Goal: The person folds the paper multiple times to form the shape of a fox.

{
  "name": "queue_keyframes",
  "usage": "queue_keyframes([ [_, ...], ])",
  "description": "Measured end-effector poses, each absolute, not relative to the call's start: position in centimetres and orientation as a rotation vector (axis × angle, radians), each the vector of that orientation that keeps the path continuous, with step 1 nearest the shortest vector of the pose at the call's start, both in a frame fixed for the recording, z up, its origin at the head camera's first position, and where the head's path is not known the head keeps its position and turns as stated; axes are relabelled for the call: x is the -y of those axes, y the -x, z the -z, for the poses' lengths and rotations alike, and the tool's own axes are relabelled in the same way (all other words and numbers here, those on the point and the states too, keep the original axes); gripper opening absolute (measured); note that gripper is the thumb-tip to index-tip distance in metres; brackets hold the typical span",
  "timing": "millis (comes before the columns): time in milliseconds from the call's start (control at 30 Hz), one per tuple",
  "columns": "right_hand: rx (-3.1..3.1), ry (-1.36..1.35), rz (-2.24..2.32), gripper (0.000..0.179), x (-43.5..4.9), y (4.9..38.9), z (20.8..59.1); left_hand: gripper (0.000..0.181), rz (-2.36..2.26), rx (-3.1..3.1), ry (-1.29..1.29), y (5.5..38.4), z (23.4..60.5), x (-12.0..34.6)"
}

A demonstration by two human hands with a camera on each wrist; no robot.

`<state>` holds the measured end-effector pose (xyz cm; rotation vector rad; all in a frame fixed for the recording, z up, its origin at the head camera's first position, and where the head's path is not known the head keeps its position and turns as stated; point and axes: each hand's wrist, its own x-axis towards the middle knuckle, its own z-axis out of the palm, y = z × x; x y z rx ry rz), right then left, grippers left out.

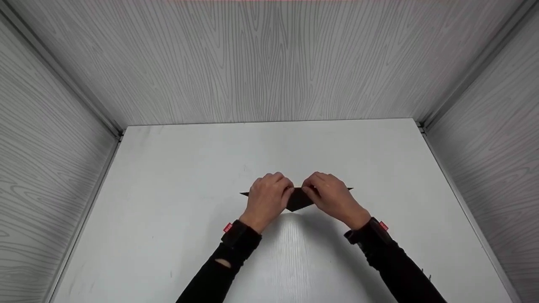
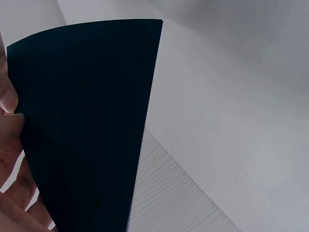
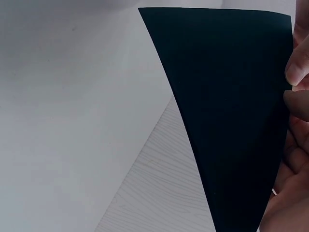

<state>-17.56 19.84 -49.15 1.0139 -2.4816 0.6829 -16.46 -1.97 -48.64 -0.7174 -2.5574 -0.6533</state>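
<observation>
A dark sheet [image 1: 298, 199], apparently folded paper, is held up above the white tabletop with a point toward the person. My left hand [image 1: 268, 195] pinches its upper edge left of the middle, thumb against the near face. To the right, my right hand [image 1: 332, 197] pinches the same edge, a short gap away. Narrow tips of the sheet stick out beyond both hands. In the left wrist view the dark sheet [image 2: 87, 111] looks triangular with straight sides, fingertips gripping its left edge. The right wrist view shows the sheet [image 3: 227, 96] with fingertips at its right edge.
The white tabletop [image 1: 168, 168] lies beneath the hands. Grey wood-grain panels enclose it: a back wall [image 1: 269, 63], a left wall [image 1: 46, 168] and a right wall [image 1: 492, 134]. Black wrist straps [image 1: 241, 237] with red tags sit over dark sleeves.
</observation>
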Motion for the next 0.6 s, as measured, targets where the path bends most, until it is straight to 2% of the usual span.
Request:
queue_keyframes([
  [367, 2.484, -1.002, -0.686, 0.013, -20.4, 17.6, 49.3, 0.004, 0.674, 2.544, 0.715, 16.4, 48.7, 2.8],
  [600, 2.531, -0.986, -0.665, 0.007, -20.6, 17.6, 49.1, 0.004, 0.671, 2.516, 0.706, 16.3, 48.8, 3.2],
])
